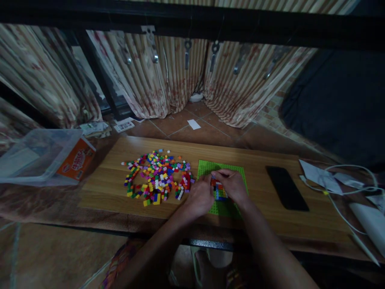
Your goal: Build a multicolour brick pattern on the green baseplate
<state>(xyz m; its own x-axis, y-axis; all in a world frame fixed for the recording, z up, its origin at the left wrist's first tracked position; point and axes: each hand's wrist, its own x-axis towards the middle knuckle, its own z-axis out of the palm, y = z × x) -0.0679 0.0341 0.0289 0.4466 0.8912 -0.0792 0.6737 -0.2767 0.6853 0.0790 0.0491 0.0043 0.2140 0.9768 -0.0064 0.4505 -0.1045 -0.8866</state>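
Observation:
A green baseplate (pixel 207 168) lies on the wooden board (pixel 258 160), right of centre. On it stands a small build of red, blue and yellow bricks (pixel 219 192). My left hand (pixel 201 196) and my right hand (pixel 231 185) meet over this build, fingertips pressed on its top. Whether a loose brick sits between the fingers is hidden. A wide pile of small multicoloured bricks (pixel 158 178) spreads to the left of the baseplate, close to my left hand.
A black phone (pixel 286 187) lies flat on the board's right part. White cable (pixel 345 192) and papers (pixel 319 174) sit at the far right. At the left stands a clear plastic box (pixel 33 154) beside an orange brick package (pixel 77 159). Curtains hang behind.

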